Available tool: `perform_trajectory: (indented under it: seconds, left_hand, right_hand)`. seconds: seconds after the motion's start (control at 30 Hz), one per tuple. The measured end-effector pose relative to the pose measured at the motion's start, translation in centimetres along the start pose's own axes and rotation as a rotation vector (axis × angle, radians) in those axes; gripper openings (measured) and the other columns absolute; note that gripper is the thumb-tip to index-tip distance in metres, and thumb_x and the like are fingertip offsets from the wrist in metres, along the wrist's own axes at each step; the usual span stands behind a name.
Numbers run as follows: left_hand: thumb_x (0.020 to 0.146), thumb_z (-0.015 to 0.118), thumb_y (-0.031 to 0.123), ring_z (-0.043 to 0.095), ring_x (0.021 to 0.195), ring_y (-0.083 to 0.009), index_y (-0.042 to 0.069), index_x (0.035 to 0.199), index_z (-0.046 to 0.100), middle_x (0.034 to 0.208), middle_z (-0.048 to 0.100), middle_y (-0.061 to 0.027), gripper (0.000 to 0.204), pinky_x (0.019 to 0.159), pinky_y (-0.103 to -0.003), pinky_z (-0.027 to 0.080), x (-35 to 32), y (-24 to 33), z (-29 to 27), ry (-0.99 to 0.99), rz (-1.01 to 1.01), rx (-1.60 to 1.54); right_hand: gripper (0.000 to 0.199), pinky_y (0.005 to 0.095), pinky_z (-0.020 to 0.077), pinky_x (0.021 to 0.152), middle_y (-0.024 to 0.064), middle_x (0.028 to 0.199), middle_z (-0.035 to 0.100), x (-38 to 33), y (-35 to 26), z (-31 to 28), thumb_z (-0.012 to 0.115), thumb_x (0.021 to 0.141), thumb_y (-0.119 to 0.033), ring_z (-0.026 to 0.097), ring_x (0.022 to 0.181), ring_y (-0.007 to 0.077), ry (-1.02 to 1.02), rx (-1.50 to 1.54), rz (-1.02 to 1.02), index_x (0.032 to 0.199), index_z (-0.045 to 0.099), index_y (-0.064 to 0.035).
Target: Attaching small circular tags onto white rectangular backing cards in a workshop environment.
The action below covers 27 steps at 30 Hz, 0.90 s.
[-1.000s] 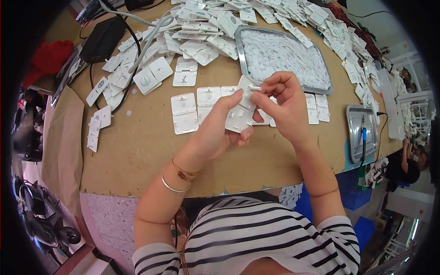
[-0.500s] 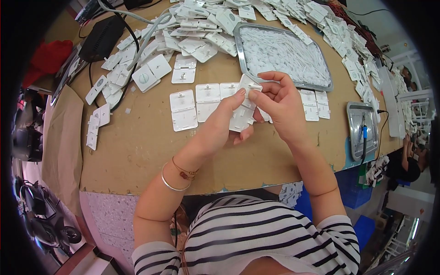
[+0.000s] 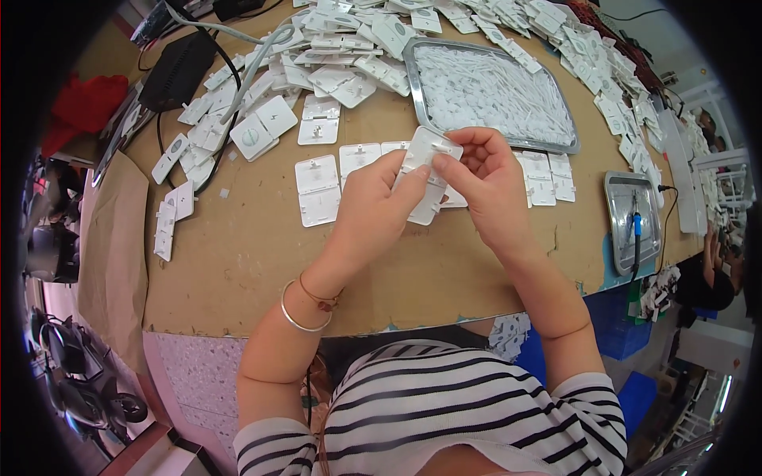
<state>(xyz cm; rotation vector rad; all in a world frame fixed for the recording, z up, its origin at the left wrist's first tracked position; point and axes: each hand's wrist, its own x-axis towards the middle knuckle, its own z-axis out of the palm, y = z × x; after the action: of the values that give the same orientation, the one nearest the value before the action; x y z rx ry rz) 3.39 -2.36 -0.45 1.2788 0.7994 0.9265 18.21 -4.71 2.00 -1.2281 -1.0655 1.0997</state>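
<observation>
Over the middle of the table, my left hand (image 3: pixel 373 208) is closed on a white hinged plastic panel (image 3: pixel 423 147), its thumb flat on the panel's face. My right hand (image 3: pixel 490 184) grips the same panel from the other side, thumb and fingers pinching near its upper edge. Whatever small part may be under the thumbs is hidden. Behind my hands lies a row of similar white panels, partly covered by them: one panel (image 3: pixel 319 190) at the left end and another panel (image 3: pixel 540 179) on the right. A further panel (image 3: pixel 319 120) lies behind the row.
A metal tray (image 3: pixel 414 83) full of small white plastic pieces stands behind my right hand. Heaps of white panels (image 3: pixel 337 47) spread along the back. At right, a smaller metal tray (image 3: pixel 611 208) holds a blue-handled soldering iron (image 3: pixel 636 226). A black box (image 3: pixel 178 70) with cables sits at left.
The held panel has tilted and its upper part has turned more to the right. My left hand has shifted slightly, its fingers now hidden behind the panel. Both hands keep hold.
</observation>
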Motion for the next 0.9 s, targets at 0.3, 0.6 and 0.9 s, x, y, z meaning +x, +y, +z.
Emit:
perform_trajectory:
  seconds: [0.3, 0.6, 0.9]
  left_hand:
    - [0.088, 0.051, 0.019, 0.056, 0.06, -0.0094, -0.002, 0.091, 0.06, 0.071, 0.064, -0.0075, 0.024, 0.054, -0.025, 0.045, -0.2, 0.1, 0.5, 0.098, 0.077, 0.178]
    - [0.082, 0.056, 0.014, 0.055, 0.053, -0.0185, -0.001, 0.083, 0.06, 0.064, 0.059, -0.0121, 0.016, 0.05, -0.031, 0.043, -0.2, 0.1, 1.2, 0.195, 0.22, 0.475]
    - [0.082, 0.06, 0.016, 0.057, 0.059, -0.019, 0.0, 0.087, 0.061, 0.065, 0.057, -0.0115, 0.017, 0.052, -0.031, 0.043, -1.4, 2.1, 0.0, 0.244, 0.291, 0.794]
  right_hand:
    - [0.026, 0.0208, 0.0449, 0.075, 0.0039, 0.098, 0.054, -0.4, 0.5, 0.0, 0.063, 0.082, -0.004, 0.054, 0.085, 0.0077, 0.006, -0.011, 0.02, 0.105, 0.05, -0.0011]
    - [0.025, 0.0204, 0.0448, 0.073, 0.0026, 0.092, 0.056, -0.4, 0.6, -0.2, 0.063, 0.082, -0.003, 0.053, 0.083, 0.0072, -0.006, -0.008, -0.006, 0.102, 0.049, -0.0014]
    - [0.031, 0.0233, 0.0457, 0.074, 0.0057, 0.097, 0.055, -0.9, 1.6, 0.1, 0.065, 0.079, -0.003, 0.054, 0.081, 0.0101, -0.059, -0.197, -0.222, 0.106, 0.051, -0.0027]
